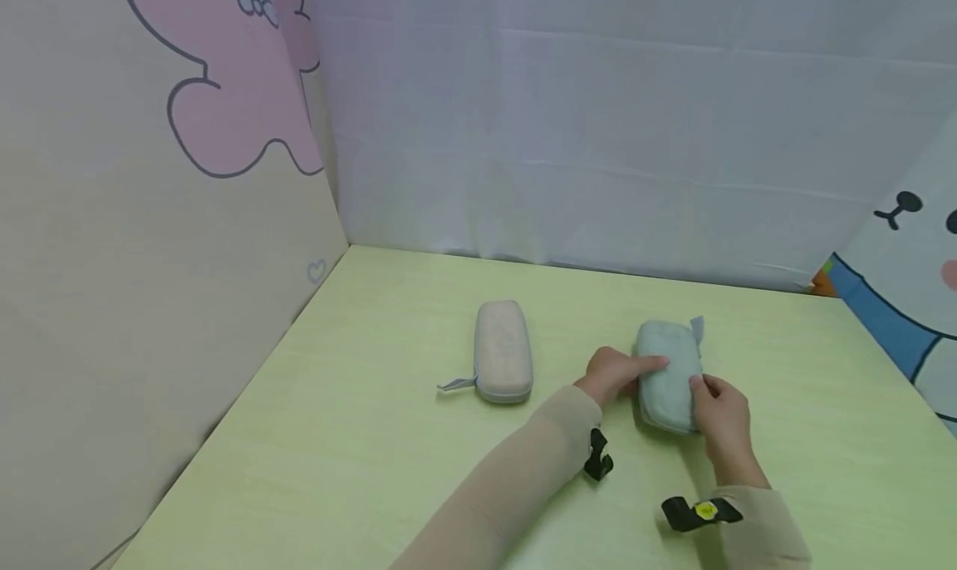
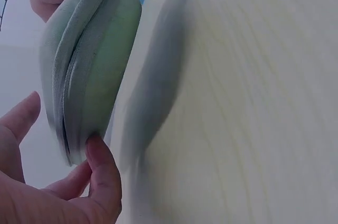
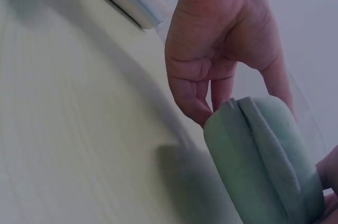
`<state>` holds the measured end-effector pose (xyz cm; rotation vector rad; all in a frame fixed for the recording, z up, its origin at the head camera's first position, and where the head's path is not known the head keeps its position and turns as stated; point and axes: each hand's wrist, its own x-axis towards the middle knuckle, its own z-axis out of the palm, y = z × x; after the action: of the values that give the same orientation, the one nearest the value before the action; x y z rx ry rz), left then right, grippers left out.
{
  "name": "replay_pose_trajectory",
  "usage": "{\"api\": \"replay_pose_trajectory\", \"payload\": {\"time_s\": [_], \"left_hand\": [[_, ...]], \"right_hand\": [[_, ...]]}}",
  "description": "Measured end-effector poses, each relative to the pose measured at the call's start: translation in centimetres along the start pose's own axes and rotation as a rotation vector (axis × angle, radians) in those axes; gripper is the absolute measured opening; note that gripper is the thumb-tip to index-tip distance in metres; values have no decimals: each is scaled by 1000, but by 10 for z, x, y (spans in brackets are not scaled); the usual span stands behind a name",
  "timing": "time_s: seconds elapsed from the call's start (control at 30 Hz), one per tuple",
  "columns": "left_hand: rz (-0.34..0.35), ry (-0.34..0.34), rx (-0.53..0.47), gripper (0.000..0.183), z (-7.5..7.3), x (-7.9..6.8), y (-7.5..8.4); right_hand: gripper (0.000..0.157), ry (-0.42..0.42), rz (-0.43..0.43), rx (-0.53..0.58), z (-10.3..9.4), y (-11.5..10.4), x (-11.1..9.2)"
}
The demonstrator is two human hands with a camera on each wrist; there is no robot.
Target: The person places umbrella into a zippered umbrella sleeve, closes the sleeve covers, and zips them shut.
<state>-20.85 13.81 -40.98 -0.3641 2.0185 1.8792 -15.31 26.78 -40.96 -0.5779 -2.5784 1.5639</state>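
Both hands hold a pale green zip case (image 1: 668,400) on the right half of the table; its shadow falls beside it in the wrist views. My left hand (image 1: 611,372) grips the left side, one digit laid across the top face and fingertips under the lower edge. The right hand (image 1: 725,416) pinches the opposite side between thumb and fingers. A zipper band (image 2: 79,60) runs round the case, and its two edges lie together where seen. A grey fabric tab (image 1: 698,330) sticks up at the far right corner.
A beige zip case (image 1: 504,350) with a grey tab (image 1: 456,384) lies left of the hands on the pale yellow-green table (image 1: 359,454). A white cloth (image 1: 568,138) hangs behind. Printed panels with cartoon figures stand at the left and right edges.
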Motion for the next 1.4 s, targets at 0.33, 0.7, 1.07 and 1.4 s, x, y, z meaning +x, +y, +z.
{"api": "replay_pose_trajectory", "payload": {"time_s": [0.33,0.7,1.07,1.4], "left_hand": [[-29,23,-165,48,2,2,0],[-37,-13,-251,42,-3,9,-2],[-3,-39,-278,36,-4,11,-3],[16,-44,-268,38,-6,11,-3]], "right_hand": [[55,22,-51,60,4,-12,-9],[51,41,-67,165,2,-6,4],[47,-44,-154,53,-24,-5,36],[41,-17,-125,28,-24,-4,42]]}}
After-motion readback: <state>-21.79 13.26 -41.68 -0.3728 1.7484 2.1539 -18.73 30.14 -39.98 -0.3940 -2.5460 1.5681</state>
